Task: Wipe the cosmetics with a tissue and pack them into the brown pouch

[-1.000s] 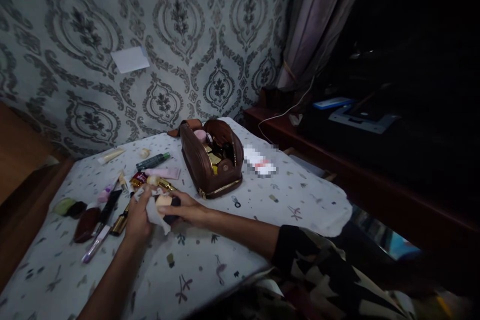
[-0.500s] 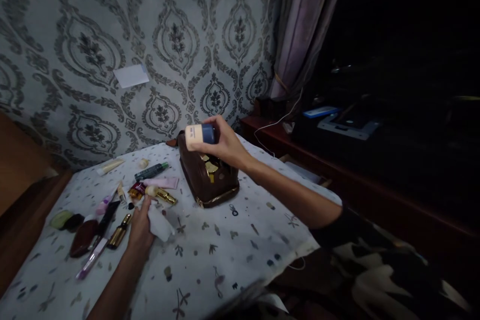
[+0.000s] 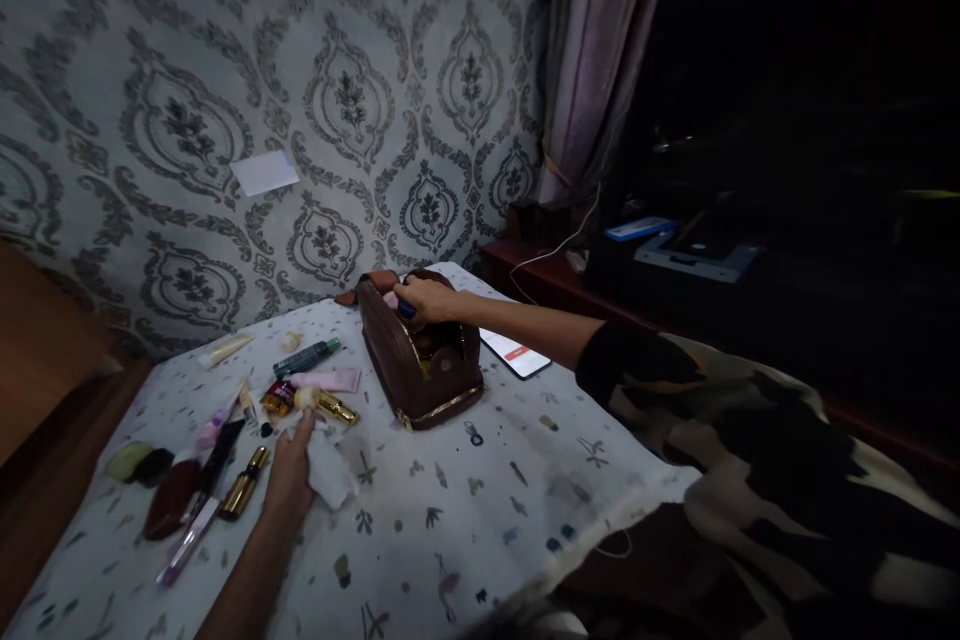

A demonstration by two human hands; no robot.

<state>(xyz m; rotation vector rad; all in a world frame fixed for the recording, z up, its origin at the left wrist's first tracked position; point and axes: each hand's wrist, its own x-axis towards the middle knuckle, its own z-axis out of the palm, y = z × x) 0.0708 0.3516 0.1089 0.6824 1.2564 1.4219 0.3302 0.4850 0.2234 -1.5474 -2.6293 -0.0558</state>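
Note:
My right hand is at the mouth of the brown cosmetic bag, which stands unzipped. Its fingers are closed on the dark blue cap of a small bottle; the bottle's body is mostly hidden by the bag's side. My left hand rests on the table with a crumpled white tissue in its closed fingers. Just beyond those fingertips lie a small round cream-topped item, a gold tube and a dark red jar.
More cosmetics lie left: a green-capped tube, a pink tube, a gold-capped bottle, a dark red bottle and a purple-ended brush. A lit phone lies right of the bag. Behind the table is a patterned wall.
My right hand has lowered the bottle from above the bag into its opening. My left hand stays by the cosmetics with the tissue. The phone has come into view.

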